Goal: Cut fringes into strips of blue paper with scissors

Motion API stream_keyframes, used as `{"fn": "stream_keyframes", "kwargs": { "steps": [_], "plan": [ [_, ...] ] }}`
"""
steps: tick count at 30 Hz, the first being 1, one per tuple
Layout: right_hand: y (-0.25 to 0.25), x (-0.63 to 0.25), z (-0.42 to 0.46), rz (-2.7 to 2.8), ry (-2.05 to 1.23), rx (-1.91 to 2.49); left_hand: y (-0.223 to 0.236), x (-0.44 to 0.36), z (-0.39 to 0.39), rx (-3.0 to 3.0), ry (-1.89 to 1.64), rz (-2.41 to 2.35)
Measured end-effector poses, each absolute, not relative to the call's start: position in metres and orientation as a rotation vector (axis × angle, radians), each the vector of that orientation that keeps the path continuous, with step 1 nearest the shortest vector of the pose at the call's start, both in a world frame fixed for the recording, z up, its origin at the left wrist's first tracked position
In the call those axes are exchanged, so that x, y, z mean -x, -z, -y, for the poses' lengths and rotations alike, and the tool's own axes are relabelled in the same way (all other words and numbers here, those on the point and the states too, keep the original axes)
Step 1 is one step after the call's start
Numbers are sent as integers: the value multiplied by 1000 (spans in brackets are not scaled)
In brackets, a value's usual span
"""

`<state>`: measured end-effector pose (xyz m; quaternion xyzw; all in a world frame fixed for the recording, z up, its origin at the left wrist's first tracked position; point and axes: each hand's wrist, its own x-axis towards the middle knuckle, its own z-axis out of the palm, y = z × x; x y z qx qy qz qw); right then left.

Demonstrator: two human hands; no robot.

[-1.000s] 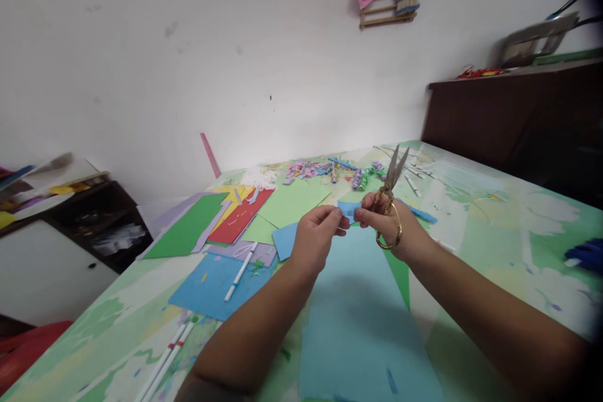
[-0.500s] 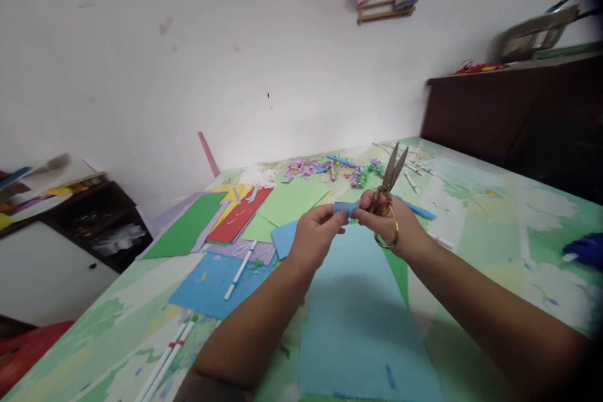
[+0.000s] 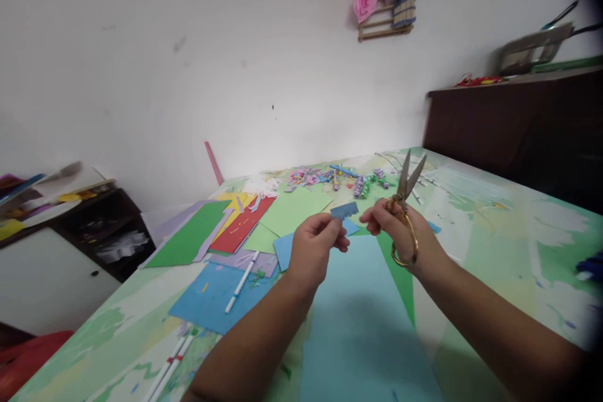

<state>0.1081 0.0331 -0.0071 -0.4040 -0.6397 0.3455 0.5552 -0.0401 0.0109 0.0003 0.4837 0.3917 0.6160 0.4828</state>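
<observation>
Between the thumb and fingers of my left hand (image 3: 318, 242) is a small blue paper strip (image 3: 344, 210) with a notched lower edge. My right hand (image 3: 393, 226), just to its right, holds gold-handled scissors (image 3: 405, 191); their blades point up and stand a little apart. The right fingertips are near the strip but not touching it. Below both hands lies a large light-blue sheet (image 3: 362, 308), with a green sheet (image 3: 398, 270) partly under its right side.
A blue sheet (image 3: 202, 295) with a white marker (image 3: 242, 282) lies left of my left arm. Red (image 3: 242, 224) and green sheets (image 3: 188, 235) are behind it. Paper scraps (image 3: 306, 177) and curled strips (image 3: 360, 187) lie at the back, near the wall.
My right hand has let go of the strip and moved right with the scissors. The strip stays in my left hand, its notched edge now showing. The camera view has tilted up slightly.
</observation>
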Motion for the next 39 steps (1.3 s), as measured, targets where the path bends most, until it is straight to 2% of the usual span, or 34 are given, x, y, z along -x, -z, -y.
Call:
{"fn": "stream_keyframes", "kwargs": {
  "steps": [6,14,23,29,33,39],
  "plan": [
    [18,-95,-23,1700,-673,1035,-6,40,-5,-1005,-1748,-828],
    [34,-75,-7,2012,-636,963,0,38,0,-996,-1738,-838],
    [33,-77,-5,1984,-676,1041,2,38,0,-1079,-1702,-909],
    [38,-82,-20,1838,-840,975,-2,40,-5,-1072,-1726,-897],
    [47,-85,-43,1676,-956,885,-1,44,-15,-1188,-1589,-1022],
    [31,-93,-55,1658,-895,926,14,41,-31,-1423,-1244,-1128]
  ]
}}
